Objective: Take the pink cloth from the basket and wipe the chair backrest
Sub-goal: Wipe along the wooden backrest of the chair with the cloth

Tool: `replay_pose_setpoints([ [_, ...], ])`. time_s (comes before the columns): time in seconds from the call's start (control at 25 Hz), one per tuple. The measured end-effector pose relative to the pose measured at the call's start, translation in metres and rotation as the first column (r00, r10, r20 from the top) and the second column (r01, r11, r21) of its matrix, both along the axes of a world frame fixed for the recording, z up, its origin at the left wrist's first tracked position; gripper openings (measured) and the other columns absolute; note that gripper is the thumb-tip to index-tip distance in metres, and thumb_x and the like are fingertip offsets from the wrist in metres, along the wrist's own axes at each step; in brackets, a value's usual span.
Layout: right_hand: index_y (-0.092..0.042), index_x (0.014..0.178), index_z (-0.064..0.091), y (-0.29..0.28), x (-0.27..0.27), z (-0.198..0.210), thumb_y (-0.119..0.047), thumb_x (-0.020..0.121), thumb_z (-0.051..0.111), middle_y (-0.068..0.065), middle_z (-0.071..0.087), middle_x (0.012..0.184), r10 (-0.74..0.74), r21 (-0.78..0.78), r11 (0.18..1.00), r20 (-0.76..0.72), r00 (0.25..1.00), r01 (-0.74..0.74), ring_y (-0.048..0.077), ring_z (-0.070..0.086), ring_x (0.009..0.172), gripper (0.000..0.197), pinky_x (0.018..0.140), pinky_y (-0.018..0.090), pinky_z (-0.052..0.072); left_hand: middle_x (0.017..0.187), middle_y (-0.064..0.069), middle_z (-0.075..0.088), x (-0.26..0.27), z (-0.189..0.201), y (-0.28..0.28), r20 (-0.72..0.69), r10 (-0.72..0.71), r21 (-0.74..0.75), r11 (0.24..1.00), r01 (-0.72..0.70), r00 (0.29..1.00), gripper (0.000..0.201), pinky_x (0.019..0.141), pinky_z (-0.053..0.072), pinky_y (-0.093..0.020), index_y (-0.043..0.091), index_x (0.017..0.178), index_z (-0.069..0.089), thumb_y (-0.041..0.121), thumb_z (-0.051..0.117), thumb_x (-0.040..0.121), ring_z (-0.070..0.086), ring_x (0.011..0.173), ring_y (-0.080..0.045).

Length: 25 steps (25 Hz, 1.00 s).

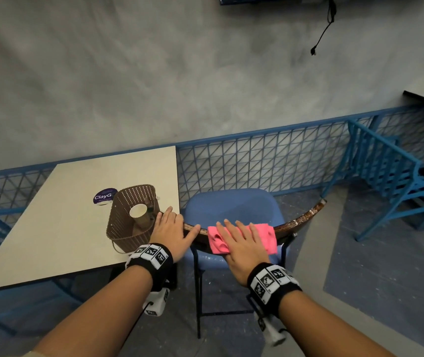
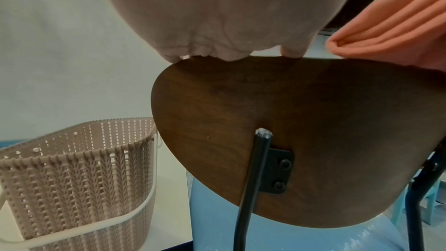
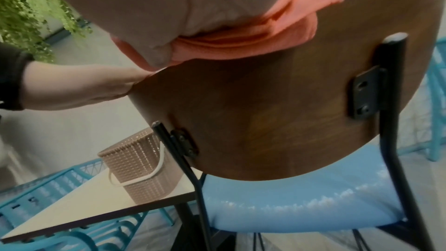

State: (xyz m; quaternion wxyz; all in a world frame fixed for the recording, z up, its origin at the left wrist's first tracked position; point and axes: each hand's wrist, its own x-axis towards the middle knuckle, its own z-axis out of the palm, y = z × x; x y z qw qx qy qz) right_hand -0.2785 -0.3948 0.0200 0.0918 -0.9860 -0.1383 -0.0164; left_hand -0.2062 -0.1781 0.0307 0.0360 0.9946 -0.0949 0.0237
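Note:
The pink cloth (image 1: 265, 235) lies folded over the top edge of the brown wooden chair backrest (image 1: 298, 222). My right hand (image 1: 241, 240) lies flat on the cloth with straight fingers and presses it against the backrest; in the right wrist view the palm (image 3: 156, 7) covers the cloth (image 3: 277, 30), whose lower fold hangs down the backrest's rear face (image 3: 277, 112). My left hand (image 1: 169, 228) rests on the backrest's left end, fingers forward and thumb along the edge. The brown woven basket (image 1: 131, 215) stands on the table just left of that hand.
A paper cup (image 1: 138, 211) sits inside the basket. The cream table (image 1: 77, 228) carries a round purple sticker (image 1: 104, 196). The blue seat (image 1: 231, 207) lies below the backrest. A blue mesh railing (image 1: 257, 161) runs behind, with a blue chair frame (image 1: 391, 176) at right.

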Motion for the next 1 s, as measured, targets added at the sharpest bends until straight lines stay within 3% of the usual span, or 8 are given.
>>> replay_pose_setpoints([
  [0.12,-0.035,0.154,0.009,-0.038,-0.002,0.002,-0.038,0.088,0.031,-0.007,0.019,0.162,0.010,-0.016,1.000,-0.007,1.000,-0.010,0.023,0.016,0.148,0.069,0.117,0.041,-0.004,0.140,-0.014,0.052,0.001,0.006,0.000,-0.009,-0.009,0.020,1.000,0.009,1.000,0.072,0.122,0.012,-0.045,0.012,0.121,0.056,0.070,0.025,0.091,0.031,0.144,-0.026],
  [0.24,-0.036,0.153,0.007,-0.059,-0.002,0.008,-0.036,0.081,0.023,-0.009,0.018,0.162,-0.060,-0.005,0.998,-0.039,0.997,0.060,0.021,0.011,0.149,0.074,0.118,0.041,-0.006,0.133,-0.013,0.056,0.001,0.015,-0.005,-0.046,-0.006,0.084,0.996,0.009,0.999,0.072,0.121,0.015,-0.047,0.014,0.120,0.057,0.069,0.021,0.091,0.039,0.135,-0.028],
  [0.36,-0.034,0.153,0.015,-0.032,-0.001,0.009,-0.035,0.081,0.029,-0.007,0.026,0.159,-0.097,0.031,0.995,-0.053,0.994,0.098,0.026,0.018,0.147,0.073,0.118,0.046,-0.004,0.128,-0.014,0.059,-0.003,0.017,-0.027,-0.054,-0.044,0.104,0.993,0.050,0.998,0.064,0.120,0.014,-0.050,0.019,0.124,0.056,0.064,0.022,0.093,0.044,0.130,-0.031],
  [0.44,-0.031,0.151,0.024,-0.013,-0.001,0.002,-0.040,0.079,0.027,-0.005,0.035,0.156,-0.057,0.024,0.998,-0.030,0.998,0.058,0.030,0.028,0.143,0.073,0.116,0.046,-0.003,0.121,-0.008,0.062,-0.006,0.014,-0.044,-0.029,-0.129,0.052,0.990,0.130,0.991,0.055,0.118,0.018,-0.047,0.022,0.119,0.056,0.057,0.021,0.095,0.050,0.123,-0.027],
  [0.56,-0.033,0.152,0.024,-0.024,0.002,0.003,-0.042,0.080,0.027,-0.007,0.035,0.156,-0.003,0.009,1.000,0.006,1.000,0.003,0.026,0.031,0.142,0.073,0.115,0.043,-0.002,0.106,0.000,0.064,-0.011,0.012,-0.051,-0.008,-0.212,0.079,0.974,0.212,0.977,0.055,0.106,0.030,-0.041,0.025,0.103,0.057,0.049,0.008,0.095,0.058,0.108,-0.023],
  [0.68,-0.035,0.152,0.018,-0.060,0.005,0.010,-0.038,0.080,0.033,-0.011,0.028,0.158,-0.022,0.043,0.999,-0.045,0.999,0.023,0.017,0.021,0.145,0.074,0.118,0.037,-0.007,0.096,0.001,0.063,-0.012,0.012,-0.045,-0.020,-0.212,0.050,0.976,0.213,0.977,0.051,0.095,0.036,-0.039,0.024,0.097,0.057,0.052,0.014,0.098,0.058,0.097,-0.022],
  [0.84,-0.033,0.148,0.032,-0.063,0.007,0.014,-0.040,0.082,0.037,-0.011,0.042,0.150,-0.169,0.125,0.977,-0.040,0.985,0.172,0.017,0.028,0.142,0.067,0.117,0.036,-0.006,0.096,-0.002,0.065,-0.010,0.013,-0.047,-0.048,-0.178,0.056,0.982,0.180,0.983,0.056,0.095,0.036,-0.041,0.023,0.095,0.059,0.063,0.020,0.094,0.057,0.097,-0.023],
  [1.0,-0.040,0.149,0.028,-0.032,0.005,0.009,-0.050,0.080,0.023,-0.016,0.038,0.151,-0.063,0.131,0.989,-0.053,0.997,0.069,0.015,0.027,0.141,0.070,0.118,0.041,-0.003,0.100,-0.006,0.067,-0.009,0.012,-0.053,-0.058,-0.149,0.103,0.983,0.154,0.987,0.059,0.094,0.037,-0.044,0.023,0.096,0.060,0.065,0.019,0.093,0.059,0.100,-0.027],
])
